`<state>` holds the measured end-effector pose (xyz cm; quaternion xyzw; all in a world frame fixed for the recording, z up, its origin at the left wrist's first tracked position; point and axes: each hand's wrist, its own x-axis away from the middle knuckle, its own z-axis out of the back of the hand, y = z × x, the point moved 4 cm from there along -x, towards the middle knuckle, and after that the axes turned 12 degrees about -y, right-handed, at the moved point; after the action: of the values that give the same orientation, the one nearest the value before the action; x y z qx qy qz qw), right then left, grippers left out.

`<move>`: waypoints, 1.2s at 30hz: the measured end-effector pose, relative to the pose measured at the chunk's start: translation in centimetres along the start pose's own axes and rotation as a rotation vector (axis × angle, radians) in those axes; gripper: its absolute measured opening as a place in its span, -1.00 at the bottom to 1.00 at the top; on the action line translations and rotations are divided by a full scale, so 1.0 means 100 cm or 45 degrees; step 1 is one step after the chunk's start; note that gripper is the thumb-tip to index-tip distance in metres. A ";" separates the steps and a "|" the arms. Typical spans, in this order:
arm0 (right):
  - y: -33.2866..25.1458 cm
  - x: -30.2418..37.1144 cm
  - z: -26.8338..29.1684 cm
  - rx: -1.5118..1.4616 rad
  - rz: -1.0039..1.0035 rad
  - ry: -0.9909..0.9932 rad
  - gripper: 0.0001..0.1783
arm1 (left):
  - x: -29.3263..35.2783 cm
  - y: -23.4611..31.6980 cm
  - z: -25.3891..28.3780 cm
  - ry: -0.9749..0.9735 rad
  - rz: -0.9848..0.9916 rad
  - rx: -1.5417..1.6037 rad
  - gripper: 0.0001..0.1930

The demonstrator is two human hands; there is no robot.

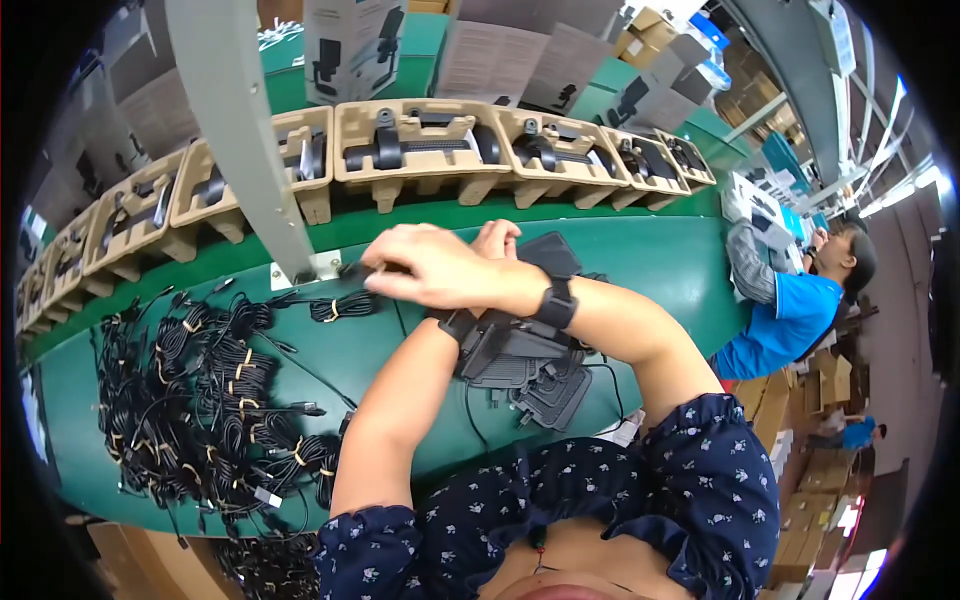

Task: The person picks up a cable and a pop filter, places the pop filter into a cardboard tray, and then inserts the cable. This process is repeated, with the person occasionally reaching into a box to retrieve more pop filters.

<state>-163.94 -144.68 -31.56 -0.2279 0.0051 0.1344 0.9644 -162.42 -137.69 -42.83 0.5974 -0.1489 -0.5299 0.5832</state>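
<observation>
My forearms cross over the green table. My right hand reaches to the left, its fingers curled around something dark and too blurred to name. Just below its fingertips lies a tied bundle of black cable. My left hand is farther back, partly hidden behind the right wrist, with its visible fingers curled; what they hold, if anything, is hidden. Beside it is a flat black panel. Under my wrists sits a pile of black plastic parts, some ridged, with thin cables trailing from it.
A large heap of tied black cables covers the table's left side. Along the back runs a row of brown moulded trays holding black parts, with printed boxes behind. A grey metal post rises at left centre. A person in blue works at right.
</observation>
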 end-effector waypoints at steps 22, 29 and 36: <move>0.052 0.155 0.068 -1.064 -0.392 0.979 -0.72 | 0.003 0.070 0.028 -0.293 0.256 1.484 -0.87; 0.035 0.154 0.057 -0.032 -0.564 0.431 -0.76 | 0.013 0.087 0.016 -0.367 0.400 1.305 -0.80; 0.100 0.206 0.156 0.582 -0.970 1.042 -0.73 | 0.002 0.030 0.057 -0.068 0.288 0.653 -0.78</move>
<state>-147.51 -123.92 -23.38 -0.0338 0.3224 -0.3234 0.8890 -165.57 -141.72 -38.95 0.6908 -0.3591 -0.4220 0.4645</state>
